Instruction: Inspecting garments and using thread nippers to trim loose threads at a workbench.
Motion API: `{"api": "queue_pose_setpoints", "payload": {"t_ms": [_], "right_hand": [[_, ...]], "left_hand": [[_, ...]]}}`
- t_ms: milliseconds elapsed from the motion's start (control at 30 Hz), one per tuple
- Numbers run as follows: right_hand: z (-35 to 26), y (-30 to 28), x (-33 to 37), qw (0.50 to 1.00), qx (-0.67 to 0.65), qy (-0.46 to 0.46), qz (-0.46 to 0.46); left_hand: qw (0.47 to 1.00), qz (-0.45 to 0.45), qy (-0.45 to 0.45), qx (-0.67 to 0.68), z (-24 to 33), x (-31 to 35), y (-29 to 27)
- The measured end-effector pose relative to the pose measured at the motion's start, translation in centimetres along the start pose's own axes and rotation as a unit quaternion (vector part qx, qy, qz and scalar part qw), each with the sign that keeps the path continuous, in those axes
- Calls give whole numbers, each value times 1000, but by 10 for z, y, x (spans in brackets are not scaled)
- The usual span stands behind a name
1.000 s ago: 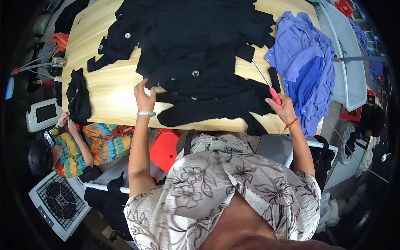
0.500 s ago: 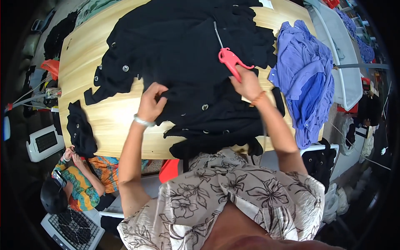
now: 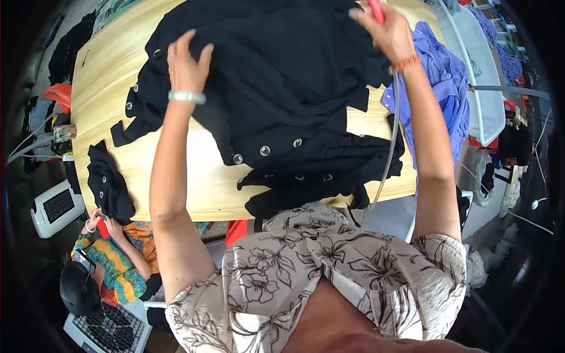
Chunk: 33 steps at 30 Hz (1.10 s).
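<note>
A large black knit garment [image 3: 276,76] with round buttons lies spread over the light wooden table [image 3: 200,170]. My left hand [image 3: 187,67] is over its left part, fingers apart and nothing in them. At the upper right my right hand [image 3: 389,38] is closed on a pink air blow gun [image 3: 377,10], whose nozzle is out of the picture. A thin hose [image 3: 393,138] runs down beside my right forearm. More black pieces [image 3: 300,197] with buttons lie folded at the near edge, close to my body.
A heap of blue-violet garments [image 3: 438,94] lies on the table's right side, beside a pale bin [image 3: 479,70]. At the lower left another person [image 3: 112,259] handles a small black piece [image 3: 109,182] at the table corner. A red bag [image 3: 59,95] sits beyond the left edge.
Both hands have moved away from me, my left opening its curled fingers. The blow gun has gone up with my right hand, mostly out of view. The black garment's near edge has shifted.
</note>
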State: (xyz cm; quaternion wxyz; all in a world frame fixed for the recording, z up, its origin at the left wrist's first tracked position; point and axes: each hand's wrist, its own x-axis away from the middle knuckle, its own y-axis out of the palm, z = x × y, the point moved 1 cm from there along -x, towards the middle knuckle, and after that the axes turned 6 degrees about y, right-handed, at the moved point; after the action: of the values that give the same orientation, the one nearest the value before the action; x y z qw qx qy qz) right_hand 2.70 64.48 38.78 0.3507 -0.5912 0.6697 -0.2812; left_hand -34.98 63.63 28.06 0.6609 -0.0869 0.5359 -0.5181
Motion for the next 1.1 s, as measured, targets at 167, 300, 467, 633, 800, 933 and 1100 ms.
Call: {"api": "queue_pose_setpoints", "payload": {"t_ms": [167,300,467,633,800,933,1100], "right_hand": [[50,62,144,990,-39,25,-136],[49,126,184,980,93,66,-163],[67,118,169,984,11,38,-176],[43,-7,118,968,-74,102,-218],[23,-80,-10,996,32,-75,-19],[-14,-70,-74,978,6,-96,187],[40,7,7,973,75,-180,122]], "left_hand": [[979,-66,-179,71,15,176,-32],[920,-145,-314,184,22,227,4],[925,-95,-333,158,24,177,1],[830,-10,-360,425,45,103,-93],[790,54,-311,526,89,-25,-108],[806,114,-399,422,11,-78,-42],[820,-108,-483,288,-44,-4,12]]}}
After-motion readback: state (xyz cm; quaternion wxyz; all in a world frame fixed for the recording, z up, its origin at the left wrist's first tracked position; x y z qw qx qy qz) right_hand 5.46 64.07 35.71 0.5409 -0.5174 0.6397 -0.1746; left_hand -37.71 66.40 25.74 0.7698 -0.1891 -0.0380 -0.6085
